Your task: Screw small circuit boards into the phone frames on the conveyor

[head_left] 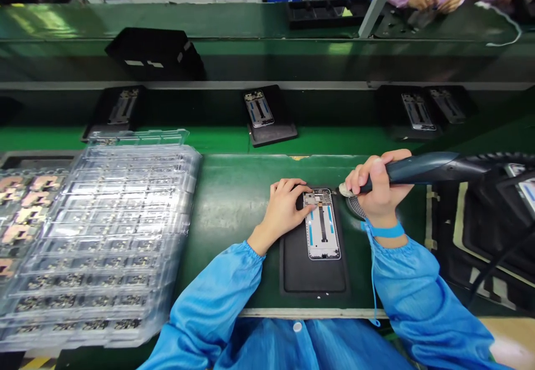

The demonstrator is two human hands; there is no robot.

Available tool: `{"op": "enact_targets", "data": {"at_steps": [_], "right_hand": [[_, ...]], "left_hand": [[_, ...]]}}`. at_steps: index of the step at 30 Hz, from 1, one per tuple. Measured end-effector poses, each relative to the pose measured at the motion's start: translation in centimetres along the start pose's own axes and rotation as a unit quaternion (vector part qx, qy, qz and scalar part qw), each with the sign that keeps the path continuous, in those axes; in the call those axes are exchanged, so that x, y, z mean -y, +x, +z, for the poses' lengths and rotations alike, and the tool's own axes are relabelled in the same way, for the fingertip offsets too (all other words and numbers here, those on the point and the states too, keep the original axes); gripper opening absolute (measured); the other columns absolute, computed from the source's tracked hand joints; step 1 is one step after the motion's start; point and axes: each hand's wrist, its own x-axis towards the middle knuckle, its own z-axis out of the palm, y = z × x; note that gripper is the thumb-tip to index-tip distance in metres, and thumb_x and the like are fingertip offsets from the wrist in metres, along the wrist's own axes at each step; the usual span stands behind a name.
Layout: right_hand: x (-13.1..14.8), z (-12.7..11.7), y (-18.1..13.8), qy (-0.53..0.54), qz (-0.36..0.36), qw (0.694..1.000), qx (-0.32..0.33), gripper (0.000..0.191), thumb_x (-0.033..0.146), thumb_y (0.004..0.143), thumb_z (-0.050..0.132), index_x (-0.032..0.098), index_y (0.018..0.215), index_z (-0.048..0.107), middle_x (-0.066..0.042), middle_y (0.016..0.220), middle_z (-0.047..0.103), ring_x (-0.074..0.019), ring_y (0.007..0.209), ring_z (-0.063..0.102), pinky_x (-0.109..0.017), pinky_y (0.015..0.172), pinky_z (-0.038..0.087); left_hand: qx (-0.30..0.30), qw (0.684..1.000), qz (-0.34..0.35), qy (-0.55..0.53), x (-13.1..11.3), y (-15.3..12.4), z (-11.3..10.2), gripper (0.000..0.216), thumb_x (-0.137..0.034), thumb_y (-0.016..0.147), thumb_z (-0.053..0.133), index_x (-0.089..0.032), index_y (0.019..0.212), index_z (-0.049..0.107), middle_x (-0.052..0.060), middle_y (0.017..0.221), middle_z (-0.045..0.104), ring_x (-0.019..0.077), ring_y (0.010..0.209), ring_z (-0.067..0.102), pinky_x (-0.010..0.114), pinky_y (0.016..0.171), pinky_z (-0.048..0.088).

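Observation:
An open phone frame [322,228] with a circuit board at its upper end lies on a black tray [292,272] in front of me. My left hand [287,203] holds its upper left edge, the index finger near the top corner and the thumb over the board. In my right hand [378,186] is a dark electric screwdriver [422,168], gripped with its tip pointing left at the phone frame's upper right corner. Whether the tip touches a screw is too small to tell. Below the screwdriver tip, a round perforated metal dish [355,207] is partly hidden by this hand.
Stacked clear plastic trays [104,236] with small parts fill the left side. Beyond the bench edge, phone frames on black trays, one [259,108] in the middle, line a green belt. A black box stack [154,52] stands behind. A co-worker's hands [434,1] show top right.

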Motion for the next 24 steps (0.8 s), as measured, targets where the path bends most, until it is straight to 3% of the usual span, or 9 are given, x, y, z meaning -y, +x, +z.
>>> {"op": "enact_targets", "data": {"at_steps": [7, 16, 24], "right_hand": [[-0.3, -0.2, 0.0, -0.001, -0.013, 1.0, 0.004, 0.054, 0.062, 0.11, 0.103, 0.034, 0.109, 0.057, 0.013, 0.069, 0.056, -0.0117, 0.043, 0.045, -0.029, 0.043, 0.047], [-0.8, -0.2, -0.3, 0.017, 0.009, 1.0, 0.004, 0.058, 0.064, 0.108, 0.105, 0.033, 0.11, 0.056, 0.014, 0.071, 0.057, -0.0116, 0.044, 0.05, -0.028, 0.046, 0.053], [-1.3, -0.2, -0.2, 0.035, 0.015, 0.999, 0.012, 0.056, 0.062, 0.109, 0.104, 0.033, 0.112, 0.057, 0.015, 0.069, 0.058, -0.0112, 0.044, 0.052, -0.026, 0.045, 0.054]], "left_hand": [[0.001, 1.0, 0.008, 0.01, 0.7, 0.0, -0.2, 0.033, -0.041, 0.121, 0.098, -0.036, 0.153, 0.099, 0.011, 0.169, 0.085, 0.037, 0.157, 0.073, 0.062, 0.142, 0.053], [-0.036, 0.999, -0.004, 0.031, 0.9, -0.2, 0.4, 0.032, -0.042, 0.116, 0.105, -0.037, 0.147, 0.103, 0.011, 0.164, 0.089, 0.037, 0.152, 0.077, 0.065, 0.139, 0.06], [-0.045, 0.997, 0.023, 0.059, 1.5, -0.5, 0.4, 0.022, -0.043, 0.122, 0.098, -0.039, 0.142, 0.105, 0.01, 0.168, 0.089, 0.0366, 0.15, 0.079, 0.069, 0.139, 0.065]]}}
